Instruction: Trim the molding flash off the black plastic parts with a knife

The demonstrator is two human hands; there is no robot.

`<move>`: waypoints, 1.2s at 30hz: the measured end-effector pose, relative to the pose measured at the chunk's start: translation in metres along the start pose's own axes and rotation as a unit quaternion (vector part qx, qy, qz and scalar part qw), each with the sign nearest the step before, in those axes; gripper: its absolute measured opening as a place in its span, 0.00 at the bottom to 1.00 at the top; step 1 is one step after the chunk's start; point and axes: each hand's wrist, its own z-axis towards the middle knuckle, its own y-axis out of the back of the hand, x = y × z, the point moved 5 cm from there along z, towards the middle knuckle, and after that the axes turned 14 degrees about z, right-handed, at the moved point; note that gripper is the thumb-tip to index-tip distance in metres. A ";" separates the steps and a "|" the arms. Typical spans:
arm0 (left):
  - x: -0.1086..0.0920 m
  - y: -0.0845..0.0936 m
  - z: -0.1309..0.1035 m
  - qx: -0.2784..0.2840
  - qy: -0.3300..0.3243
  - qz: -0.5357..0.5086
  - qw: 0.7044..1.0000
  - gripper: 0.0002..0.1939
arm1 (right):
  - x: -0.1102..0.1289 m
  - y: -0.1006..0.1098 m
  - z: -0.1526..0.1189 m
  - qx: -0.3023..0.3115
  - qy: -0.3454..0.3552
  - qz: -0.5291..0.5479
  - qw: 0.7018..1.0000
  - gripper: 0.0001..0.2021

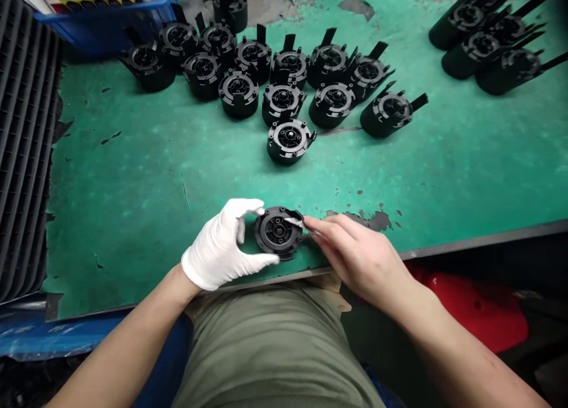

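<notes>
A round black plastic housing [278, 233] lies near the table's front edge, its ribbed, hollowed face up. My left hand [222, 242], in a white glove, is curled around it from the left, with thumb and fingers against its rim. Bare, my right hand [355, 248] pinches a small pointed blade [293, 221] at the housing's right side. The blade's light tip reaches over the upper right of the rim. My fingers hide most of its handle, so I cannot tell the exact kind of tool.
Several similar black housings [288, 138] with upright tabs stand across the green table [155, 159]. Another cluster of housings [483, 47] stands at the back right. A blue bin [102, 26] is at the back left, beside black ribbed trays [26, 129]. Something red [479, 307] sits below the table's right edge.
</notes>
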 end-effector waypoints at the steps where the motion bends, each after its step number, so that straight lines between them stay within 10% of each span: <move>1: 0.000 0.000 -0.001 -0.001 -0.006 0.002 1.000 0.41 | -0.002 0.004 0.003 -0.006 -0.001 -0.022 1.000 0.18; 12: -0.010 0.005 0.005 -0.040 -0.100 -0.024 0.994 0.17 | 0.002 0.021 -0.012 0.002 -0.015 -0.053 0.998 0.18; 21: -0.012 0.007 0.007 -0.028 -0.100 -0.029 0.994 0.13 | 0.011 0.018 -0.016 0.018 -0.002 -0.063 0.998 0.16; 30: -0.032 0.004 -0.004 0.022 -0.241 0.064 0.968 0.14 | 0.008 0.022 -0.029 -0.050 -0.035 0.042 0.997 0.25; 36: -0.024 0.011 0.001 -0.080 -0.131 0.064 0.986 0.59 | 0.027 0.003 -0.039 -0.028 -0.017 0.078 0.996 0.21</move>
